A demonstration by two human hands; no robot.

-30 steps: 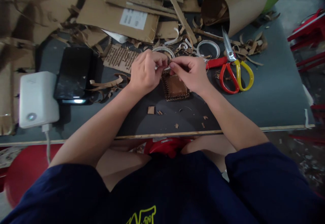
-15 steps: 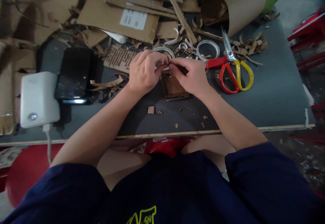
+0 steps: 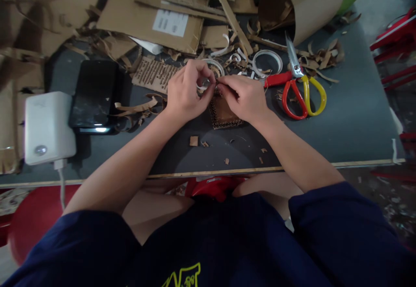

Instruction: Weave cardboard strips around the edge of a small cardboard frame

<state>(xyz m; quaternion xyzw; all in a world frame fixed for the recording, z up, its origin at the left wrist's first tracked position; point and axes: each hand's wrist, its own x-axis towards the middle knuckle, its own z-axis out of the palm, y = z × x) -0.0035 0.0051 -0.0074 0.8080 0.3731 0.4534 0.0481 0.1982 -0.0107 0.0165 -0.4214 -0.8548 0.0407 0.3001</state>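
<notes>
White power bank: at our far left on the counter (image 3: 344,126), its body (image 3: 48,126) well apart from our hands.
Ridged cardboard: this flat piece (image 3: 153,74) lies just beside our left hand, on its outer side.
Left hand: ours (image 3: 185,91) has thumb and forefinger drawn into a pinch; we cannot tell what, if anything, sits between them.
Small cardboard box: it (image 3: 225,111) lies on the counter below our meeting fingertips, on the side nearer our body. It looks roughly square, so we find no clear long axis; its far edge is hidden.
Right hand: ours (image 3: 247,97) is the nearer, overlapping the box's right side in view. Its fingers are bent to a pinch against the left fingertips; whether they grasp anything is too small to tell.
Scissors: these (image 3: 296,71) lie right of our hands, blades pointing away from us.
</notes>
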